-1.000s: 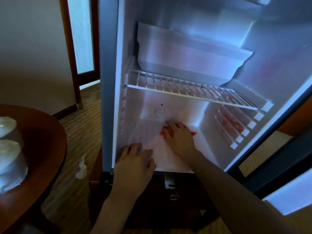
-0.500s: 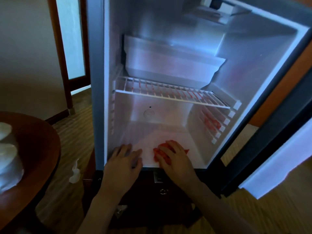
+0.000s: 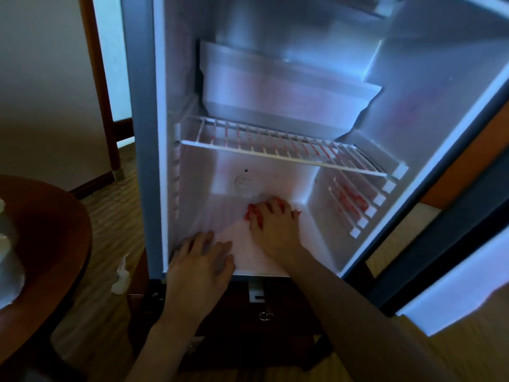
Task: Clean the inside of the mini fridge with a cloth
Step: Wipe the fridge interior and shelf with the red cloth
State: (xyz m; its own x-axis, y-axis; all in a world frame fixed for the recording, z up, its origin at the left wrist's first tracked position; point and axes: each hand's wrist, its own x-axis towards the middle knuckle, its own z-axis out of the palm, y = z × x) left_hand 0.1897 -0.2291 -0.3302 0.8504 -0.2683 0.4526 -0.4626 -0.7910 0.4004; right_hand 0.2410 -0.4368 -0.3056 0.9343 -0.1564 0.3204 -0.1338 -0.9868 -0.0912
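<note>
While the fridge [image 3: 275, 86] stands open, the right hand [image 3: 275, 230] reaches deep inside and presses a red cloth [image 3: 252, 213] flat on the fridge floor, near the back wall. Its fingers are spread over the cloth, and only a bit of red shows around them. The left hand [image 3: 201, 263] lies flat on the front edge of the floor, fingers straight, holding nothing.

A wire shelf [image 3: 275, 150] sits just above the right arm. If the arm lifts too fast, it could bump the shelf and knock it loose. Because the cloth is only pressed down and not gripped, it could bunch up or slip out from under the fingers, so some spots would stay dirty. If the left hand leans too hard, the fridge might tip or slide.
</note>
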